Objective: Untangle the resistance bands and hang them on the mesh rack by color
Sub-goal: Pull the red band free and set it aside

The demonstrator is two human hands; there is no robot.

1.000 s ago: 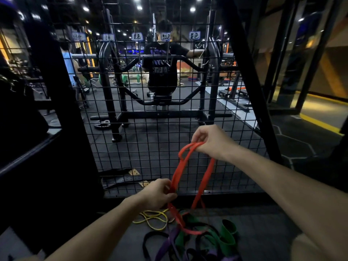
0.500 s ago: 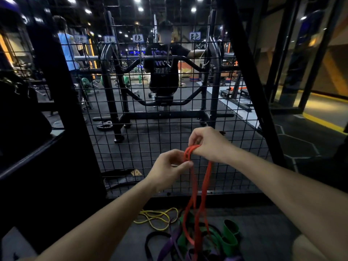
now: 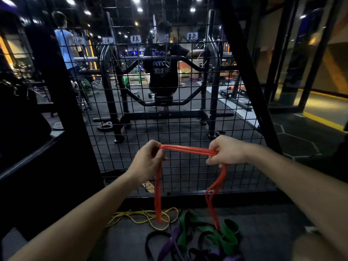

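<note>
Now my left hand (image 3: 148,162) and right hand (image 3: 226,151) grip the red band (image 3: 188,148) before the mesh rack (image 3: 188,119), above tangled bands (image 3: 197,236) on the dark gym floor (image 3: 131,242).

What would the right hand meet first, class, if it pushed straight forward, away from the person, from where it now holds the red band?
Most likely the black mesh rack, which stands right behind the right hand and the red band. The gap between them is hard to judge from this single view.
</note>
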